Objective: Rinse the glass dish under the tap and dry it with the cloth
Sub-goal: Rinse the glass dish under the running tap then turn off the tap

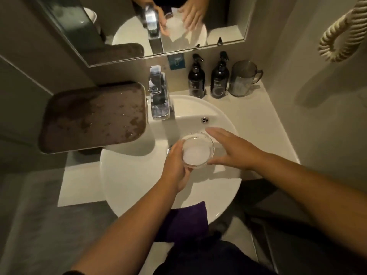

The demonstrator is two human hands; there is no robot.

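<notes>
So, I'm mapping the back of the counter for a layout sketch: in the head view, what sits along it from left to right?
Brown tray → tap → first dark pump bottle → second dark pump bottle → clear jug.

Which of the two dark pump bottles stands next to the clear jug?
The right-hand bottle; the jug is beside it, while the other bottle stands nearer the tap.

Single view, head-worn, wide-angle. Looks forward and steeply down from above the hands; both forearms enter from the bottom edge. Close range: left hand (176,165) and right hand (234,149) sit near frame centre, over the sink (139,185). Beyond the hands, the tap (158,98) and the mirror (123,32). Edges bow with lens distortion. No second view to share coverage.
</notes>
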